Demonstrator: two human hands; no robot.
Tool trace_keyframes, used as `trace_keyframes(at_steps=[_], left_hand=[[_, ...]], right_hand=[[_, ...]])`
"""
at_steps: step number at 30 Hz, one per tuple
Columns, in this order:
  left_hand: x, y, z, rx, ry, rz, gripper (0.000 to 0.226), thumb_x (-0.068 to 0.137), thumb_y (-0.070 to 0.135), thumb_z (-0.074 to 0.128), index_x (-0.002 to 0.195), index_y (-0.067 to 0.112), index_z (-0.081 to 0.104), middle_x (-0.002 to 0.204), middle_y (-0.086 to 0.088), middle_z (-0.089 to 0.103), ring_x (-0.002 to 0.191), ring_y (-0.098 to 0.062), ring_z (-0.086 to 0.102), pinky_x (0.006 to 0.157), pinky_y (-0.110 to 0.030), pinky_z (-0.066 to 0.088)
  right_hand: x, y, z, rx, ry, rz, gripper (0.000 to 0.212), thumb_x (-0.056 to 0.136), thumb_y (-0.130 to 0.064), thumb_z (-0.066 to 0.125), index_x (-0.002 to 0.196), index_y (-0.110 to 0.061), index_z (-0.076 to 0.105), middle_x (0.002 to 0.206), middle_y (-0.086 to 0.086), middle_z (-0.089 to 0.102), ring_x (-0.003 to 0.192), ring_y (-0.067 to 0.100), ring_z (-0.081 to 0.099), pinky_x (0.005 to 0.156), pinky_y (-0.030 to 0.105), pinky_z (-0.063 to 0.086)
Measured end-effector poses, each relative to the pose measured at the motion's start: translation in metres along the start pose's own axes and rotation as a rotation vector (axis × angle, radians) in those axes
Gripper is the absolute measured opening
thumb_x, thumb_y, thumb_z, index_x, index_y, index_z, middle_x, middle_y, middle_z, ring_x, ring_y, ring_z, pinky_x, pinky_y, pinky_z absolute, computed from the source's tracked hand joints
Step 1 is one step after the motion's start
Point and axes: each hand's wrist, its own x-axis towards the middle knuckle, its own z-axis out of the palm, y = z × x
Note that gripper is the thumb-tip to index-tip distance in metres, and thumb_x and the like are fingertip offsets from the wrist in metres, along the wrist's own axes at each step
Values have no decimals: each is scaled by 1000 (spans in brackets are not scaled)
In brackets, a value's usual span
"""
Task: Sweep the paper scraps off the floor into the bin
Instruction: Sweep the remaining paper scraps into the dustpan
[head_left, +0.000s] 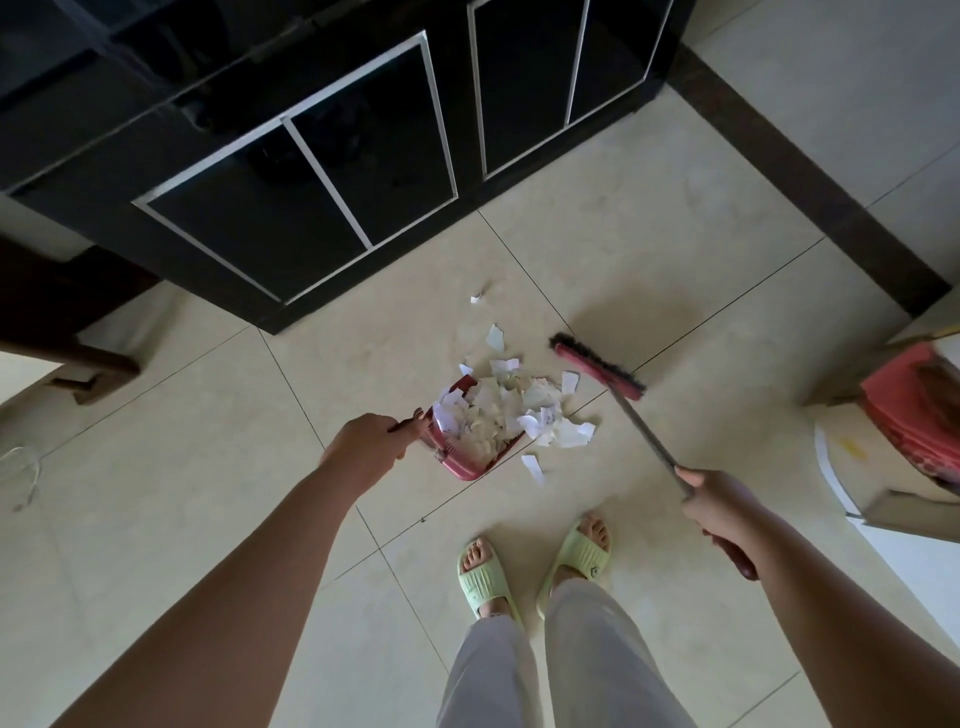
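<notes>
White paper scraps (540, 410) lie heaped on the cream tiled floor, partly inside a red dustpan (460, 465) and partly spilling out to its right. My left hand (371, 441) grips the dustpan's handle. My right hand (719, 501) grips the grey shaft of a broom, whose pink head with dark bristles (597, 366) hangs just right of the heap. A few loose scraps (496, 338) lie beyond the pile, and one more lies in front of the dustpan. No bin is clearly in view.
A black cabinet with silver-trimmed doors (363, 171) stands right behind the pile. A dark skirting strip (810, 197) runs along the right. A pink object on a cardboard box (914, 415) sits at the right edge. My feet in green slippers (535, 566) stand below the pile.
</notes>
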Motion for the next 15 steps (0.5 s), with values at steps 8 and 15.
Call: trace_keyframes(at_steps=[8,15], left_hand=[[16,10,-6,58,-48,41,54,82,64,57,61,14,59,44,7,44,47,-18,40,58,-29,33],[23,5,-2,-49,-48,37,59,78,65,59,70,7,66,46,7,46,44,-17,39,53,-26,31]], right_hand=[[-4,-50,90,501,-220,126,19,96,-5,32,108,-11,46,57,2,41,37,13,34,34,21,29],[-7,-102,124,452,-361,103,33,90,-5,26,112,-15,48,59,4,44,40,16,39,36,23,37]])
